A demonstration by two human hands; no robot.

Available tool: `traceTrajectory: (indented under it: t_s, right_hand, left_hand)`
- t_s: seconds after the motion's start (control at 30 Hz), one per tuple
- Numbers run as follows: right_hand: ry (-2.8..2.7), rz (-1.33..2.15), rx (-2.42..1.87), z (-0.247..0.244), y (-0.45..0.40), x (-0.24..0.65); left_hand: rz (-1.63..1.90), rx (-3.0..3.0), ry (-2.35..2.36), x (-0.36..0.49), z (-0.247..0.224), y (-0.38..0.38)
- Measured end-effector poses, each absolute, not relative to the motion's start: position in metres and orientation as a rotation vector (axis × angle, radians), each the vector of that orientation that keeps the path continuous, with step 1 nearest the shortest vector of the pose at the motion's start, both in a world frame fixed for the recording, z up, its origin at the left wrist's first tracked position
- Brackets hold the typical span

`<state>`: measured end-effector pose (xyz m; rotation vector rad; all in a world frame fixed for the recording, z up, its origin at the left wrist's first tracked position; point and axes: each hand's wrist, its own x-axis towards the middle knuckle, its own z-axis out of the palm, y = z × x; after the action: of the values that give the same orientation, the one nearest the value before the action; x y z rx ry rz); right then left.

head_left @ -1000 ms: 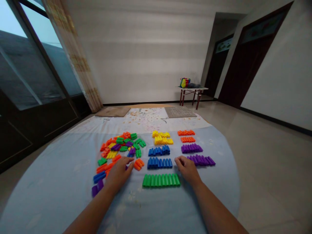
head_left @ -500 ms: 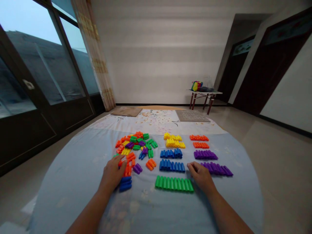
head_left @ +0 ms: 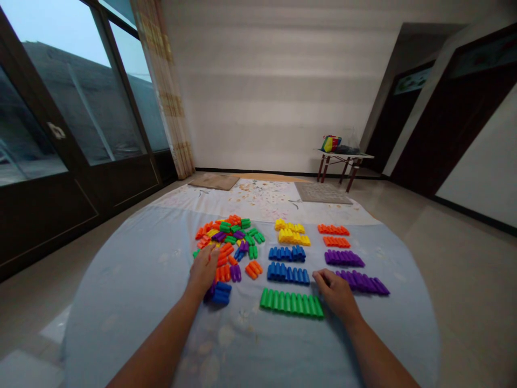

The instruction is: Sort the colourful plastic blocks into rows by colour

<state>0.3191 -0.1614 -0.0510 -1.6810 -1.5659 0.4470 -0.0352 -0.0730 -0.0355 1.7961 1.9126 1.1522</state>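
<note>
"Where's the left hand (head_left: 204,269)?"
"Left of the green row (head_left: 291,304), loosely open at the orange pieces (head_left: 225,253), none visibly gripped. A light, flat touch should prevent rolling."
"The mixed pile (head_left: 234,231)?"
"Beyond the green row, to its left."
"And the right hand (head_left: 333,291)?"
"Near the green row's right end, fingers curled almost closed, nothing visibly held. Best clear of the purple row (head_left: 363,283), beyond and rightward."
</note>
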Motion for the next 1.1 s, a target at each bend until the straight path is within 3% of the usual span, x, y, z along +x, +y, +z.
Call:
traceTrajectory:
  t_s: [0.43, 0.67, 0.9, 1.1]
  right_hand:
    - [-1.593, 0.448, -1.699, -0.052, -0.161, 0.320]
    - [-1.588, 0.426, -1.672, -0.051, -0.159, 0.317]
    - [-1.547, 0.426, -1.634, -0.048, -0.157, 0.315]
    - [-1.544, 0.456, -1.594, -0.047, -0.157, 0.314]
  left_hand:
    - [1.286, 1.758, 1.975, -0.060, -0.039, -0.089]
    - [1.029, 2.125, 1.684, -0.052, -0.040, -0.097]
    - [0.801, 2.233, 1.777, -0.055, -0.051, -0.092]
    - [0.992, 2.088, 1.794, -0.046, -0.030, -0.100]
